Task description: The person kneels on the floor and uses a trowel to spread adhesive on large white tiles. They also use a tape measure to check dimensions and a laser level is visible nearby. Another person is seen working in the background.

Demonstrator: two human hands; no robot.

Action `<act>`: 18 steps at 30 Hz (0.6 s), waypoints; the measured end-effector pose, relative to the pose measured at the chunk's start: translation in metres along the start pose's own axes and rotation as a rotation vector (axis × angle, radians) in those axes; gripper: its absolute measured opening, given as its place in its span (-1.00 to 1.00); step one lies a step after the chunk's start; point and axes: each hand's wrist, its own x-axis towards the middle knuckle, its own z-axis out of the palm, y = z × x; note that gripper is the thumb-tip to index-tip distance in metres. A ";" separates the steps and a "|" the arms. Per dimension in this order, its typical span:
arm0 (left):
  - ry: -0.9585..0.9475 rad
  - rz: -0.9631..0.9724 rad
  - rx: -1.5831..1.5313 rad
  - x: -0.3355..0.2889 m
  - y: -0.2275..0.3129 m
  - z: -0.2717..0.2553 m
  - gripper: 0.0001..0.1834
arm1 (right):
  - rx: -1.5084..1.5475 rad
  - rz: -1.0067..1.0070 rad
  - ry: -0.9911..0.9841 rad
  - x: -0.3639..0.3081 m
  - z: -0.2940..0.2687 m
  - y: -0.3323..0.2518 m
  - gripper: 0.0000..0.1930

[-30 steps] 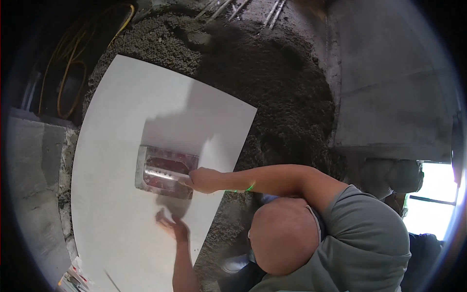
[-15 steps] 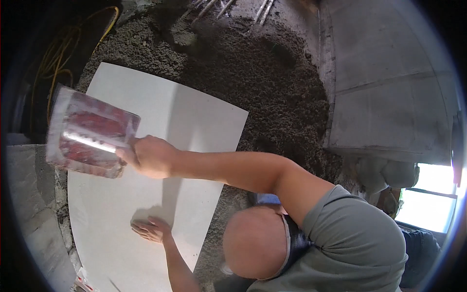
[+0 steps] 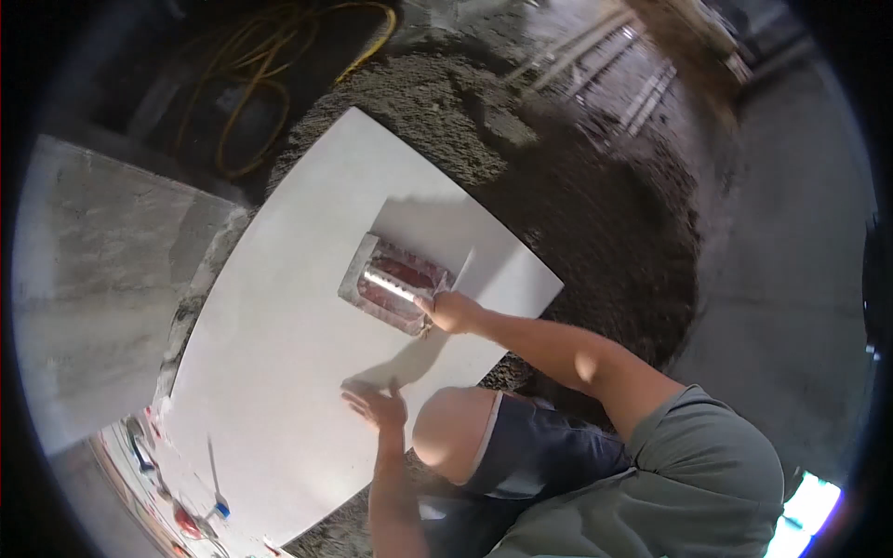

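A large pale tile slab (image 3: 279, 307) lies on rough grey mortar in front of me. My right hand (image 3: 450, 312) is closed on the near end of a flat rectangular tile-beating paddle (image 3: 395, 284), which has a red, smeared face, a greyish border and a shiny pale bar along it. The paddle is over the middle of the slab; whether it touches the surface I cannot tell. My left hand (image 3: 377, 405) is open, fingers spread, low over the slab's near part beside my bent knee, with its shadow just beyond the fingertips.
Dark, lumpy mortar (image 3: 595, 232) spreads beyond the slab's right side. A yellow cable (image 3: 256, 84) lies coiled at the far left. Concrete blocks the left (image 3: 112, 270) and a grey wall (image 3: 781, 279) the right. Several thin bars (image 3: 595, 56) lie at the far end; small tools (image 3: 191, 521) lie lower left.
The paddle has come from over the slab's left edge to lower over its middle, carried by my right hand. My left hand has stayed near the slab. The whole view has turned.
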 end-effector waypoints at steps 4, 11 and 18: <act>-0.107 -0.067 -0.050 -0.014 0.047 -0.005 0.25 | 0.152 0.111 0.059 0.041 -0.085 -0.062 -0.22; -0.335 -0.183 0.038 0.010 0.055 -0.034 0.27 | 0.182 -0.205 0.568 0.068 -0.108 -0.069 -0.26; -0.444 -0.184 -0.017 0.036 0.051 -0.044 0.49 | -0.088 0.181 0.231 0.083 -0.032 0.061 -0.23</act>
